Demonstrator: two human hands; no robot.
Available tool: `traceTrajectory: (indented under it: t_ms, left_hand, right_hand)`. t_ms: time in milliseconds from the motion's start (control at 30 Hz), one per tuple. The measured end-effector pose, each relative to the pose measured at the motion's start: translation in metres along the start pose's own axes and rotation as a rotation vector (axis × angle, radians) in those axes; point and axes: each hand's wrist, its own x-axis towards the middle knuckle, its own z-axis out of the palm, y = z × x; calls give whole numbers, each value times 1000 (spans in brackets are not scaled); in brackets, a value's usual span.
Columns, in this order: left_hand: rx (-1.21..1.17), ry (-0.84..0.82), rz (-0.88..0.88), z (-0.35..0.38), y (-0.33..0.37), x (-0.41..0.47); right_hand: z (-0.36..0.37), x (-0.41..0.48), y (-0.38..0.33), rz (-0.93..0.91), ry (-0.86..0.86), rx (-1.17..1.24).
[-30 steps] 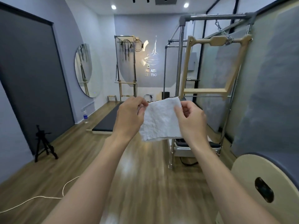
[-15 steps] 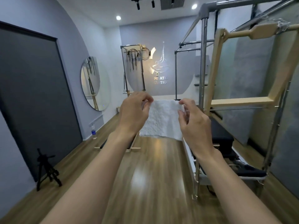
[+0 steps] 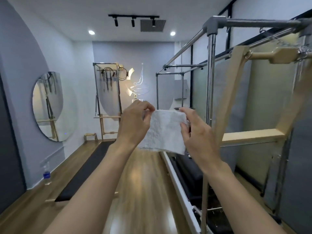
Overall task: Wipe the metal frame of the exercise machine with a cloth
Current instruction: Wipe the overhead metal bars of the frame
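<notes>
- The frame (image 3: 211, 78) now stands nearer, its upright just right of the hands.
- Left hand (image 3: 133, 122) and right hand (image 3: 196, 130) each pinch a top corner of the cloth (image 3: 164, 132), held mid-air.
- No wiping yet; the whole frame is left.

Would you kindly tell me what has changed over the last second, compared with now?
The person has stepped closer to the exercise machine: its metal frame now looms large on the right, with the upright post just beyond the right hand. Nothing was taken hold of or let go. The left hand and right hand still pinch the top corners of the cloth, spread between them, and it has not touched the frame.
</notes>
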Motion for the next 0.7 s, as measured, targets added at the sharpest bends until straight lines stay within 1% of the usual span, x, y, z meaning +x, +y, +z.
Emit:
traceTrajectory:
  t_ms: [167, 300, 433, 567, 700]
  left_hand:
    - [-142, 10, 0, 56, -60, 52]
    - [-238, 17, -19, 94, -105, 90]
    - [-265, 37, -12, 133, -149, 143]
    - [-290, 32, 22, 171, -191, 204]
    - [-344, 69, 45, 208, -232, 258]
  right_hand:
    - [58, 52, 37, 53, 77, -52]
    - [106, 87, 64, 144, 128, 24]
    - [159, 135, 94, 199, 175, 91]
    - [208, 197, 134, 303, 244, 256]
    - [259, 245, 169, 466, 265, 608]
